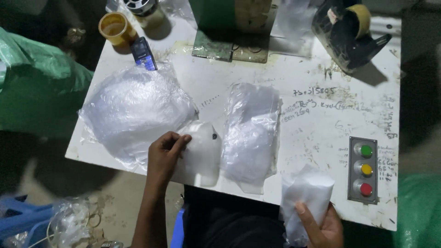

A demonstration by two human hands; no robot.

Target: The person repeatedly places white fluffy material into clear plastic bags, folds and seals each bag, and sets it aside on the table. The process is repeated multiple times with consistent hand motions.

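Observation:
My left hand (164, 155) rests on a white translucent plastic piece (202, 154) with a small dark hole, fingers gripping its left edge at the table's front. Beside it to the left lies a heap of clear plastic bags (133, 110). Another clear bag (251, 133) lies flat just right of the white piece. At the table's near right edge, my right hand (321, 225) holds a clear plastic bag with white contents (307, 193), thumb on top.
White worn table (317, 78) with scribbles. A grey box of green, yellow and red buttons (365, 169) sits at right. Tape dispenser (351, 32) back right, green machine base (229, 27) at back, yellow tape roll (115, 28) and dark phone (144, 54) back left. Green sack (36, 87) left.

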